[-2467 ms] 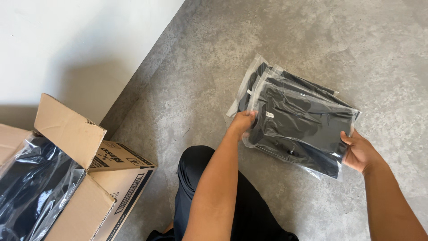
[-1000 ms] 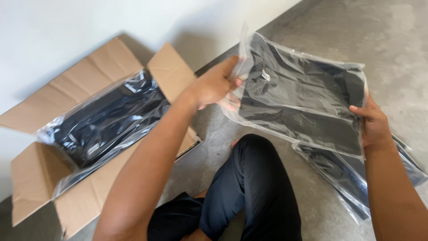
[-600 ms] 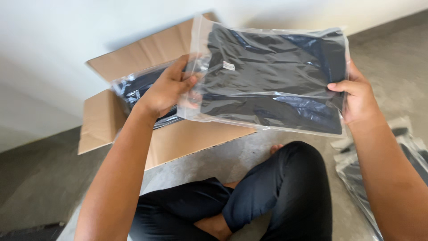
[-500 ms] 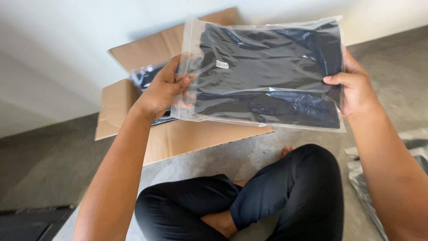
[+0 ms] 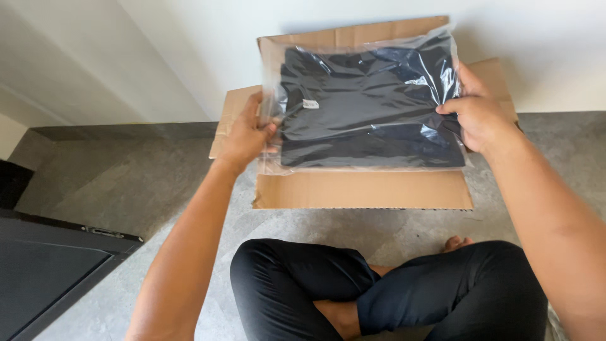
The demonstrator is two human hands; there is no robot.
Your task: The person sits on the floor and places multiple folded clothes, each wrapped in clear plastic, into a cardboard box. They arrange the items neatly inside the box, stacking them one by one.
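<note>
A clear plastic bag with a folded dark garment (image 5: 366, 107) is held flat over an open cardboard box (image 5: 363, 189). My left hand (image 5: 246, 132) grips the bag's left edge. My right hand (image 5: 480, 113) grips its right edge, thumb on top. The bag covers the box's opening, so what lies inside is hidden. The box's near flap lies folded down toward me, and its far flap stands up behind the bag.
The box stands against a white wall (image 5: 189, 57) on a grey concrete floor (image 5: 126, 183). My crossed legs in black trousers (image 5: 391, 290) sit just in front of the box. A dark flat object (image 5: 44, 271) lies at the lower left.
Both hands carried the bagged garment from the pile on the floor at the right across to the box. It now hovers lower and squarely over the opening.
</note>
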